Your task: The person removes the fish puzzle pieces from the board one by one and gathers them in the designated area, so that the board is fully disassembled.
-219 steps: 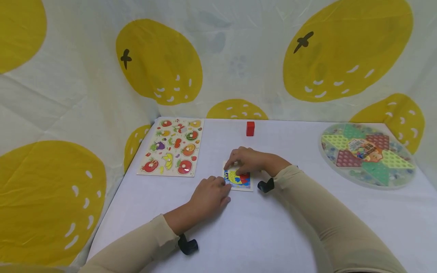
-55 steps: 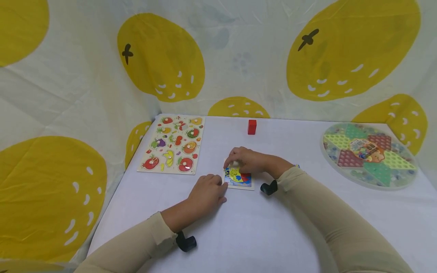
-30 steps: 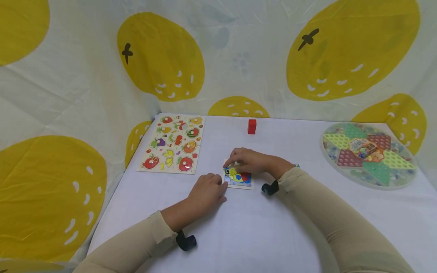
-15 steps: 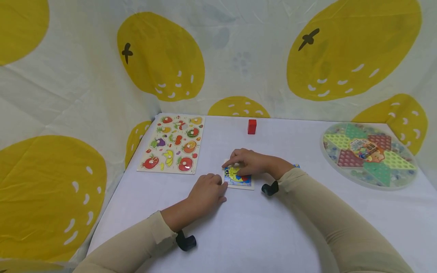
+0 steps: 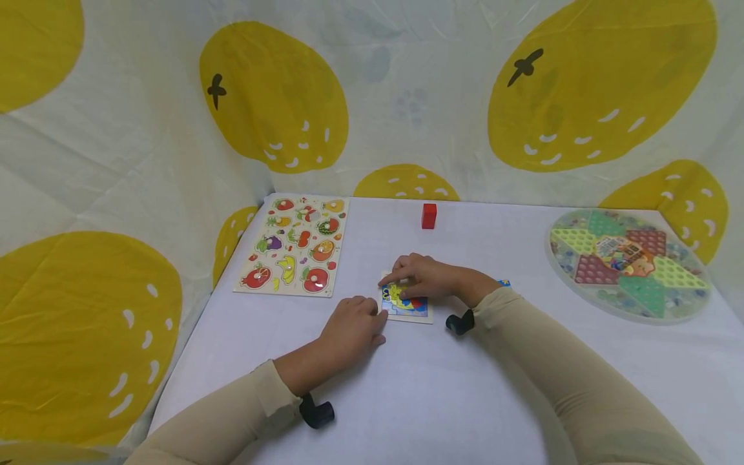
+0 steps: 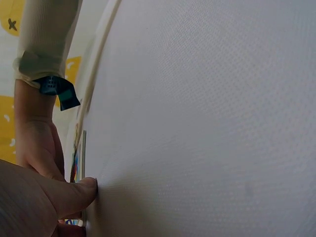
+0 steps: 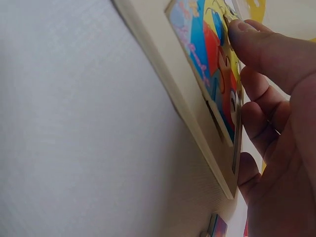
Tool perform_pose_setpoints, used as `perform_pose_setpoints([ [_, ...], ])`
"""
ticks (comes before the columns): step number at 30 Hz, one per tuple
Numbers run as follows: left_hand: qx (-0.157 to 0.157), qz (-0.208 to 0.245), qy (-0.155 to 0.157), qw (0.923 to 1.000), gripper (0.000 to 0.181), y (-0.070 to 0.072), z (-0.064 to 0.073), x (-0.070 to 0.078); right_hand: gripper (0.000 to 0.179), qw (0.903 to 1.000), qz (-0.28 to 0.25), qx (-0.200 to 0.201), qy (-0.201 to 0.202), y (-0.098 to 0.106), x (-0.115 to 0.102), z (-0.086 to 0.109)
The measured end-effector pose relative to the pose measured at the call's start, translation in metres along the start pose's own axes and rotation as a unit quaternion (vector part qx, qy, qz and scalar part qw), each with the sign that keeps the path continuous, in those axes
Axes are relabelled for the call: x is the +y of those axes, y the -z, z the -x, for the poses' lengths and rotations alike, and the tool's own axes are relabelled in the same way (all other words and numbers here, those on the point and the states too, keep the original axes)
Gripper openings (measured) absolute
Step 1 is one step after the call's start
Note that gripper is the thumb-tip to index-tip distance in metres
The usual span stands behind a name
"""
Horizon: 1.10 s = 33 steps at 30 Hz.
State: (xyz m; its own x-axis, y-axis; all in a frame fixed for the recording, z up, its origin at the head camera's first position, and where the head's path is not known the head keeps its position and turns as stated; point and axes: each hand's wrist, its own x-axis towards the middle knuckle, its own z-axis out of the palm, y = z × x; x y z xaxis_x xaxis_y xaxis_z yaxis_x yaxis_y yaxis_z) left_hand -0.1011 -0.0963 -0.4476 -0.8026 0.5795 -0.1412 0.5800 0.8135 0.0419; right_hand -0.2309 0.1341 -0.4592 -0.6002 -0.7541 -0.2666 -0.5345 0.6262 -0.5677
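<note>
A small framed jigsaw puzzle (image 5: 407, 310) with a colourful picture lies flat on the white table in the head view. My right hand (image 5: 427, 276) arches over its far part. The thumb rests on the puzzle's surface, while the index finger reaches to the far left corner. Seen from the right wrist, that thumb (image 7: 244, 32) touches the yellow area, the other fingers lie along the frame's edge, and one piece sits slightly off the frame. My left hand (image 5: 351, 328) rests on the table, with a fingertip touching the near left corner; its thumb (image 6: 81, 190) shows in the left wrist view.
A fruit peg puzzle board (image 5: 290, 248) lies at the back left. Behind the hands stands a red block (image 5: 429, 216). On the right is a round Chinese checkers board (image 5: 628, 261). A small blue piece (image 5: 505, 283) shows partly beside the right sleeve.
The right thumb has shifted slightly left over the puzzle, and the index finger has straightened toward the far left corner. The left hand has stayed almost still at the near corner.
</note>
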Motion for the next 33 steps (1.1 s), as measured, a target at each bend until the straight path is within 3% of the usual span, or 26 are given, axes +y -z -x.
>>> perform_pose_setpoints([
  [33, 0.008, 0.009, 0.0, 0.9999, 0.053, 0.0026, -0.0056, 0.003, 0.046, 0.9997, 0.008, 0.016, 0.016, 0.001, -0.0024, 0.0011],
])
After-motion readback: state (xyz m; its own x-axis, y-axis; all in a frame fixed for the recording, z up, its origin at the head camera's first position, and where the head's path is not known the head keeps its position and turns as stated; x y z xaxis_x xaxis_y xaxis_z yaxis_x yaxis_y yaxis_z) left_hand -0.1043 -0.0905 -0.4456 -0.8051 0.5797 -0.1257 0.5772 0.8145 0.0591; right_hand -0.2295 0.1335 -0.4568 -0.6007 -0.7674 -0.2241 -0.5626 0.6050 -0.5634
